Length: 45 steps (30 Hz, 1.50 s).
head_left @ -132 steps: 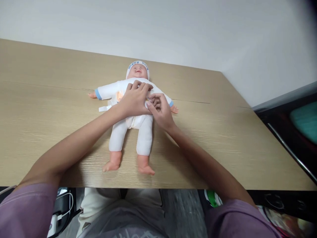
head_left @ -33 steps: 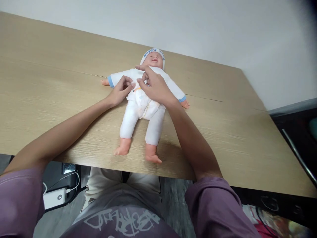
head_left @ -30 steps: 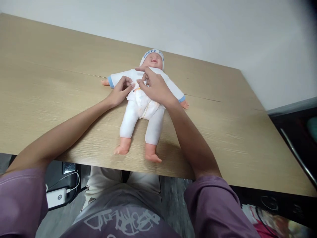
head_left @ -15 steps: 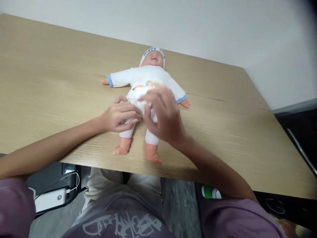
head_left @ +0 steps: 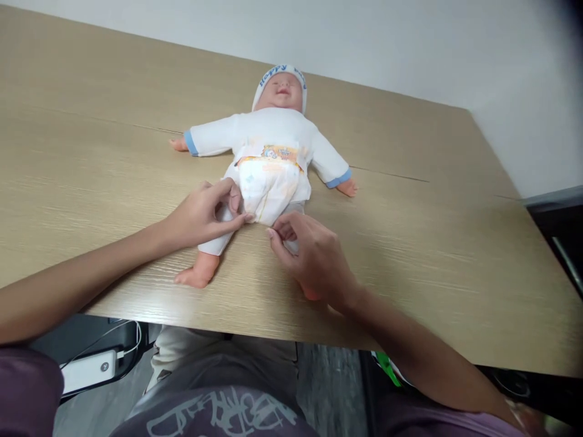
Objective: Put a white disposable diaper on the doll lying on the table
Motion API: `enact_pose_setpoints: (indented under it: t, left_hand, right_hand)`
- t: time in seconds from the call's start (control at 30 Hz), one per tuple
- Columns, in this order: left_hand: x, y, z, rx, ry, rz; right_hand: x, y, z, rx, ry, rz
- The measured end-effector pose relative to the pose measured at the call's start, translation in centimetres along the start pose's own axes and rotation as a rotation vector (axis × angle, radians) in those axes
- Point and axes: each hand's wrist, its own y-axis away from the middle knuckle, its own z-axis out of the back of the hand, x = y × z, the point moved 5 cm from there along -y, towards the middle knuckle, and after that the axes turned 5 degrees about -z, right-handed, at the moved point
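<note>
Both hands dropped from doll's (head_left: 268, 152) chest to its legs.

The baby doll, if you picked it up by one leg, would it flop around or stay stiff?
The baby doll would probably flop: its white cloth body and legs look soft and stuffed. The head and bare foot look like harder plastic, so they would likely dangle and swing. Lying flat with arms spread on the table, it seems unlikely to roll.

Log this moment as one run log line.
left hand: pinching diaper edge at doll's hip | right hand: on doll's leg | doll: face up on table
</note>
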Motion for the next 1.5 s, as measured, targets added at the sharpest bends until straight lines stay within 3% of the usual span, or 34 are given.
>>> enact_pose_setpoints:
  t: [0.17, 0.47, 0.87, 1.1, 1.37, 1.5]
  left_hand:
    - [0.0, 0.4, -0.3, -0.048, 0.075, 0.105]
    - [-0.4, -0.2, -0.7, -0.019, -0.08, 0.109]
    - [-0.4, 0.0, -1.0, -0.067, -0.19, -0.034]
    - [-0.7, 0.0, -0.8, -0.107, -0.11, -0.13]
    - [-0.8, -0.2, -1.0, -0.057, -0.127, -0.106]
    - [-0.8, -0.4, -0.9, -0.037, -0.127, -0.07]
  right_hand:
    - [-0.1, 0.2, 0.0, -0.051, 0.021, -0.111]
    - [-0.1, 0.0, -1.7, -0.006, 0.128, 0.04]
    - [0.1, 0.6, -1.4, -0.013, 0.034, 0.02]
    - [0.3, 1.0, -1.5, 0.019, 0.04, 0.001]
    - [0.2, 1.1, -1.7, 0.033, -0.037, 0.007]
    - [-0.5, 0.6, -1.4, -0.022, -0.114, -0.064]
